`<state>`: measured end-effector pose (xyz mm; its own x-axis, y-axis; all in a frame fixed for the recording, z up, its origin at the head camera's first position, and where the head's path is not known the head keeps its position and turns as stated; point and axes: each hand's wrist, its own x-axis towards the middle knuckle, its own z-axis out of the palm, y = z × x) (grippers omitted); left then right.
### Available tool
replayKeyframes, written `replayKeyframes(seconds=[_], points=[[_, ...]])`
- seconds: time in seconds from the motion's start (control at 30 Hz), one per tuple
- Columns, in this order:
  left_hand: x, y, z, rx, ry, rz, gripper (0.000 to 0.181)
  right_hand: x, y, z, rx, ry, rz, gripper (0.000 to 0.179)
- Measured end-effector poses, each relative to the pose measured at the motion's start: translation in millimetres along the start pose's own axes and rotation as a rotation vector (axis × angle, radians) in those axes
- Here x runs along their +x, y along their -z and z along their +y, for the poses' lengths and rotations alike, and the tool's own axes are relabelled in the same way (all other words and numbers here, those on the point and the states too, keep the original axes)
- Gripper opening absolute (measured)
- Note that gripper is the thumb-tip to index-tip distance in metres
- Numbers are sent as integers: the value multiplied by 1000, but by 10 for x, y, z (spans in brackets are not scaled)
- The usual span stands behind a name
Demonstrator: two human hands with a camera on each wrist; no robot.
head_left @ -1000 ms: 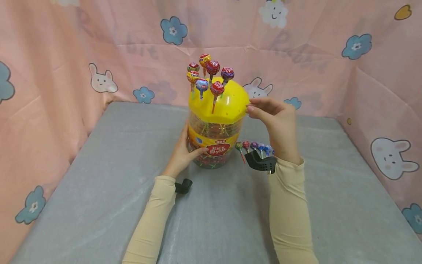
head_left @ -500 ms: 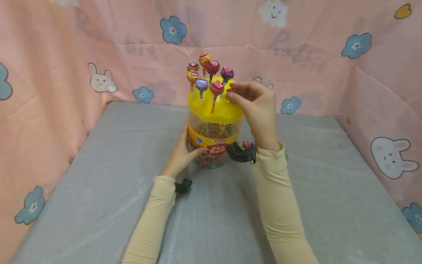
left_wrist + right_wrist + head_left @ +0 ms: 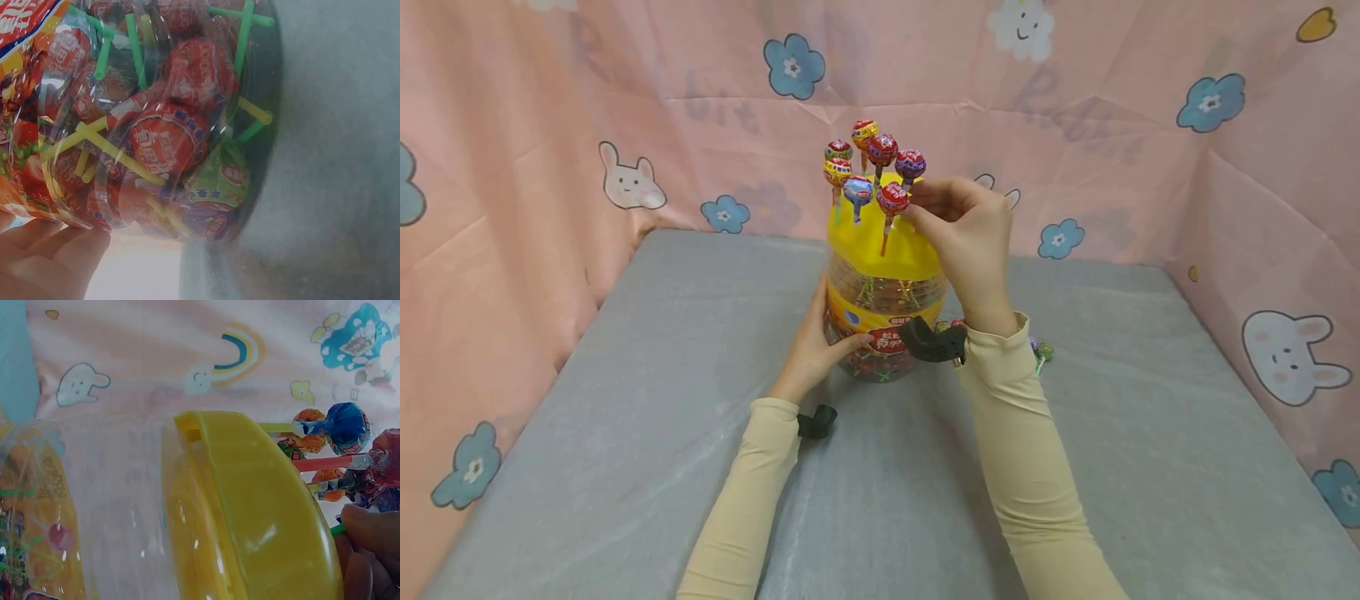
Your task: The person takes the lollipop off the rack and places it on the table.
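Note:
A clear candy jar with a yellow lid stands upright on the table, several wrapped lollipops poking up from the lid. My left hand holds the jar low on its left side, thumb across the label; more lollipops show through the wall in the left wrist view. On the lid's right side my right hand pinches the green stick of a purple-wrapped lollipop. A red lollipop stands just in front of those fingertips and partly hides them in the head view.
Behind the right wrist lie loose lollipops, a green one among them, partly covered by the sleeve. The grey table runs back to a pink patterned curtain, which also hangs at both sides.
My right hand has come left from the lid's right edge to the purple lollipop and grasped its stick. That lollipop has shifted slightly left. My left hand stays on the jar.

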<state>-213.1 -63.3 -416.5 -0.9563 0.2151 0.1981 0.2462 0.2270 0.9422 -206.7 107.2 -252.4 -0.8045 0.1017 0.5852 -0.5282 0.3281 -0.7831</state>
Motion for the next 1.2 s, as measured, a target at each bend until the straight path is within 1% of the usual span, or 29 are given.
replayKeyframes(seconds=[0.07, 0.3, 0.43, 0.6, 0.77, 0.9, 1.07, 1.17, 1.2], points=[[-4, 3, 32, 1, 7, -4, 103, 5, -9, 3, -10, 6, 7, 14], [-141, 47, 393, 15, 40, -20, 97, 15, -14, 14, 19, 10, 18, 12], [-158, 51, 428, 18, 46, -23, 97, 24, -15, 28, 39, 7, 24, 12], [-157, 53, 415, 9, 31, -22, 98, 35, -19, 43, 86, 12, 27, 13], [-154, 58, 401, 7, 24, -21, 97, 46, -24, 54, 130, 48, 47, 15], [-153, 56, 406, 1, 29, -18, 97, 42, -14, 56, 177, 72, 83, 12], [-156, 52, 416, -5, 43, -18, 97, 20, 65, 75, 241, 66, 128, 8], [-94, 31, 237, 0, 23, -6, 99, -18, 170, 127, 274, 65, 138, 8], [-73, 24, 175, 3, 12, -2, 100, -37, 210, 145, 307, 47, 141, 8]])
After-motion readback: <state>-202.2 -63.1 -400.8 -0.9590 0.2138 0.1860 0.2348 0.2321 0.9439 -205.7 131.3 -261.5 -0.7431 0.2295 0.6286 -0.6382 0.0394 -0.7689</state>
